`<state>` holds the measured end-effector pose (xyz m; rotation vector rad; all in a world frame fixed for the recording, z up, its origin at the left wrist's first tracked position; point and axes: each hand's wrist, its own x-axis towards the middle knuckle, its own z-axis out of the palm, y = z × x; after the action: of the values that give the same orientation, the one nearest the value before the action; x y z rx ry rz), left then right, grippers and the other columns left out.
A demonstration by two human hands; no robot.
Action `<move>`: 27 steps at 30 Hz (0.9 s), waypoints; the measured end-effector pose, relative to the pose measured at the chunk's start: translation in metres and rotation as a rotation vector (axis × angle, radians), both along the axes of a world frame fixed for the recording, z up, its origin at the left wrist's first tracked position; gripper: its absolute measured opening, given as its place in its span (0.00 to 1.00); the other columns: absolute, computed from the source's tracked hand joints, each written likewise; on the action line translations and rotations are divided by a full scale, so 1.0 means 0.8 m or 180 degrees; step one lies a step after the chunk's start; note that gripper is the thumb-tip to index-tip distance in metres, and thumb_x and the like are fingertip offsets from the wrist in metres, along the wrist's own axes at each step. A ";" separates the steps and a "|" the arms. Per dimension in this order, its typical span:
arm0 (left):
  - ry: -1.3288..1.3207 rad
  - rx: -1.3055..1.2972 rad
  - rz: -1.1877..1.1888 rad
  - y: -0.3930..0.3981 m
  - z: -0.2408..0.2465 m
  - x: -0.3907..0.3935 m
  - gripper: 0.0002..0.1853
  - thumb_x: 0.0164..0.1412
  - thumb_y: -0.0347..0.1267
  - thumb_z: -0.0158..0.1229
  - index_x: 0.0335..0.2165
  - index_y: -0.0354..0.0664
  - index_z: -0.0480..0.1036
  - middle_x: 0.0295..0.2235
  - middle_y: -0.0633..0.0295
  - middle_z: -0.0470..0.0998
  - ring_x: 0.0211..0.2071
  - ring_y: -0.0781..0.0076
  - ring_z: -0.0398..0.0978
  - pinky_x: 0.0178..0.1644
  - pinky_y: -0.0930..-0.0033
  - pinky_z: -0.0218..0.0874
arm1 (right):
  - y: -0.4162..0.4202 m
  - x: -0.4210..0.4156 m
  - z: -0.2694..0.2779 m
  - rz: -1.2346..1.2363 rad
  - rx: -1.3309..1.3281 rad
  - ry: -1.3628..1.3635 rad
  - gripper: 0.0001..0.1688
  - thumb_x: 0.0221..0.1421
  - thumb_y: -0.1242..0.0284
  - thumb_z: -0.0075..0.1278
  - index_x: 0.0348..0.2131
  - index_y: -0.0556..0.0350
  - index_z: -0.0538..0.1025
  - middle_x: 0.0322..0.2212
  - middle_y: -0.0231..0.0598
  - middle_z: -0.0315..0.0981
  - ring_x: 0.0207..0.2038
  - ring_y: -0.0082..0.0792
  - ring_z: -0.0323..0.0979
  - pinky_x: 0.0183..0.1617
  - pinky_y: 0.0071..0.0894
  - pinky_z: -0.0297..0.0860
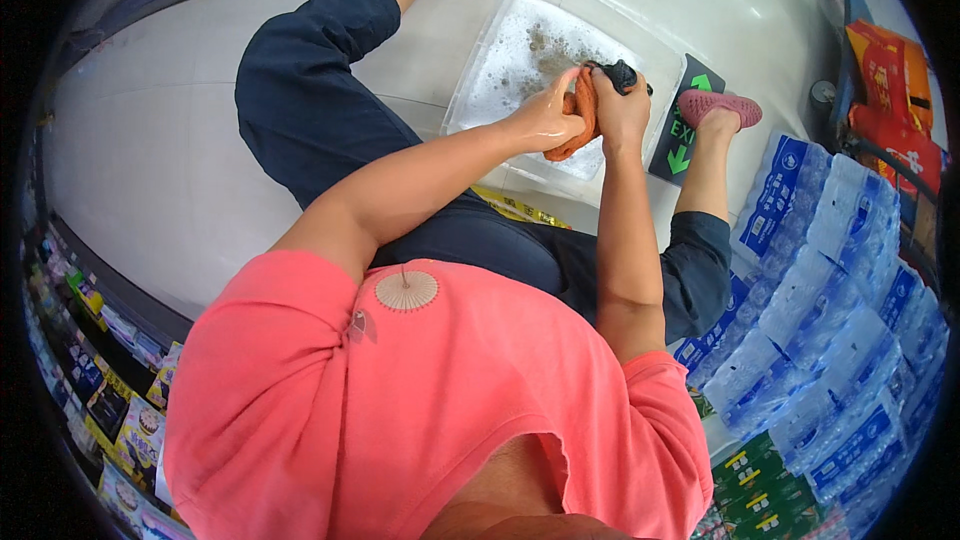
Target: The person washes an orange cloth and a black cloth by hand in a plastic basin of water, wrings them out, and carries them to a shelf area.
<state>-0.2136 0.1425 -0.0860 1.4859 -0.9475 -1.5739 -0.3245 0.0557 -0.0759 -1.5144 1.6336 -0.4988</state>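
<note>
My left hand (pixel 544 118) is wet and grips a folded orange knitted cloth (pixel 586 116) on its left side. My right hand (pixel 626 109) holds the same cloth from the right, together with a bunched black item (pixel 619 76) whose kind I cannot tell. Both hands are close together above the right part of a clear plastic tub (pixel 466 79). Soapy water with white foam (pixel 510 37) and a greyish-brown patch fills the tub, which stands on the floor between my legs.
A dark floor sign with green arrows (pixel 679 161) lies right of the tub, near a pink shoe (pixel 720 109). Shrink-wrapped bottle packs (pixel 817 300) are stacked at the right. Beyond them stands a wheeled cart with red-orange packages (pixel 892 82). Stocked shelves (pixel 112 390) line the lower left.
</note>
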 end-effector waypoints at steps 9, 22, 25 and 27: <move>0.2419 0.0784 0.0435 0.004 0.016 0.016 0.31 0.53 0.42 0.54 0.52 0.40 0.57 0.34 0.55 0.72 0.29 0.72 0.72 0.23 0.71 0.62 | -0.007 -0.018 0.054 0.0100 0.1153 -0.2250 0.47 0.50 0.62 0.54 0.60 0.56 0.46 0.50 0.59 0.57 0.51 0.45 0.61 0.49 0.41 0.64; 0.6691 0.0856 0.0739 0.017 0.089 -0.010 0.26 0.55 0.47 0.47 0.50 0.48 0.63 0.45 0.50 0.64 0.36 0.68 0.69 0.36 0.70 0.68 | 0.008 0.030 0.025 0.0209 0.1650 -0.6275 0.51 0.42 0.31 0.39 0.55 0.43 0.60 0.56 0.46 0.52 0.56 0.56 0.52 0.55 0.59 0.56; 0.6609 0.0833 0.0676 0.013 0.099 -0.004 0.25 0.56 0.47 0.46 0.49 0.47 0.65 0.44 0.50 0.66 0.35 0.68 0.70 0.35 0.69 0.69 | -0.013 0.026 0.042 0.0809 0.1221 -0.6378 0.55 0.36 0.32 0.46 0.58 0.38 0.56 0.57 0.46 0.51 0.58 0.55 0.50 0.57 0.61 0.54; 0.6504 0.0705 0.0514 0.011 0.110 0.001 0.25 0.56 0.47 0.45 0.49 0.47 0.65 0.44 0.50 0.66 0.35 0.68 0.71 0.34 0.70 0.69 | -0.024 0.024 0.057 0.1248 0.0917 -0.6334 0.58 0.32 0.33 0.50 0.58 0.37 0.56 0.56 0.45 0.50 0.59 0.54 0.48 0.57 0.61 0.54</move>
<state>-0.2131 0.1516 0.0018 -0.3990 0.5514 -1.9847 -0.3055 0.0367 -0.0304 -0.4301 -0.1724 -0.9600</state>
